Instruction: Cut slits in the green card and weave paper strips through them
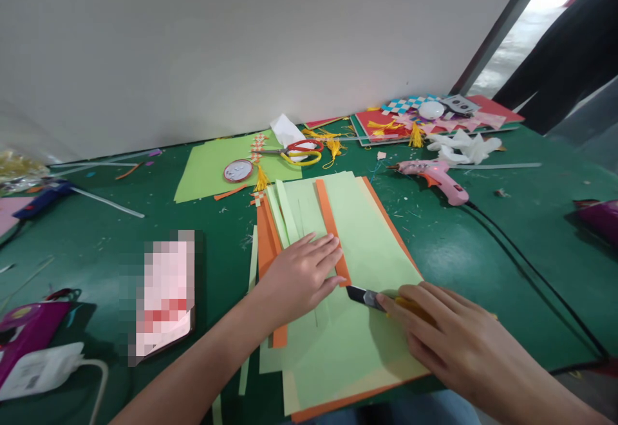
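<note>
Left hand (302, 273): laid over the lower part of the orange strip (326, 209), fingers extended and fairly close together, pressing rather than gripping.
Right hand (444, 325): closed around the cutter (369, 297), which has a dark blade and a yellow handle (mostly hidden by the fingers).
Cutter: its tip is at the lower end of the orange strip, just beside the left thumb; whether it touches the paper, I cannot tell.
Orange strip: lies lengthwise on the pale green sheets (371, 238), its top end leaning toward the left.
Pale green sheets: stacked in front of the person, orange paper showing along the right and bottom edges.
Narrow green strips (284, 209): at the upper left of the stack, beside more orange paper (267, 238).
Behind the stack: scissors (304, 152) with red and yellow handles, a round tin (238, 170) and a yellow tassel (261, 178).
Right side: a pink glue gun (437, 177) on the green table (463, 251), its black cord trailing toward the near edge.
Left side: a phone-like object (168, 296), blurred into blocks, and a white plug (41, 370).
</note>
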Demonstrator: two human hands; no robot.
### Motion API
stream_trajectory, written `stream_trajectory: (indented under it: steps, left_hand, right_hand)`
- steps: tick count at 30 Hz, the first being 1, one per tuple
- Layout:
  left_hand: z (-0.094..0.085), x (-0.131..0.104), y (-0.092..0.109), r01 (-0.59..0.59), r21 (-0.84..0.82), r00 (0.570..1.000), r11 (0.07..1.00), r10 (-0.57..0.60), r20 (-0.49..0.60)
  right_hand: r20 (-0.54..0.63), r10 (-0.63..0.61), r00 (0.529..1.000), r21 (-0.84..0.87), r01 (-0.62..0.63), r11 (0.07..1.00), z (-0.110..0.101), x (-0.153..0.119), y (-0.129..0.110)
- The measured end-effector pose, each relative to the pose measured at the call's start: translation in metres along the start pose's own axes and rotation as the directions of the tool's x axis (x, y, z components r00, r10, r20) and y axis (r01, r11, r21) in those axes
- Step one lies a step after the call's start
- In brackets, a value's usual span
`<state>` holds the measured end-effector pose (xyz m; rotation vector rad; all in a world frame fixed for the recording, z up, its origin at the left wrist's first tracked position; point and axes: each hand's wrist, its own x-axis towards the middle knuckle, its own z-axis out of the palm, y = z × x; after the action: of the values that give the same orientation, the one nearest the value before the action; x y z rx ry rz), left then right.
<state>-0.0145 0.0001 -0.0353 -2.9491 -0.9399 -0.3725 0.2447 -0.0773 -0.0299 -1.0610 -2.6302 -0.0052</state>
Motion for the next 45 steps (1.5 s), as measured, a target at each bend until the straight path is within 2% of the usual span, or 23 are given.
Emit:
stream_trajectory:
  steps: [9,21,32,45]
  left_hand:
    - [0.0,0.0,-0.002,0.008,-0.012,1.0,1.0,-0.008,0.027]
    - [0.0,0.0,-0.001,0.004,-0.014,1.0,1.0,-0.004,0.015]
    - [0.0,0.0,0.0,0.015,-0.041,1.0,0.999,-0.014,0.02]
    - [0.0,0.001,0.0,0.0,-0.01,1.0,1.0,0.0,0.01]
  right_hand:
    - [0.013,-0.066,0.998,-0.102,0.067,0.993,0.003,0.0,-0.012]
    - [-0.019,-0.024,1.0,-0.098,0.022,0.995,0.003,-0.005,-0.01]
    - [0.038,-0.076,0.996,-0.157,0.081,0.984,0.002,0.001,-0.008]
    - [0.049,0.026,0.998,-0.11,-0.02,0.994,0.007,0.007,-0.003]
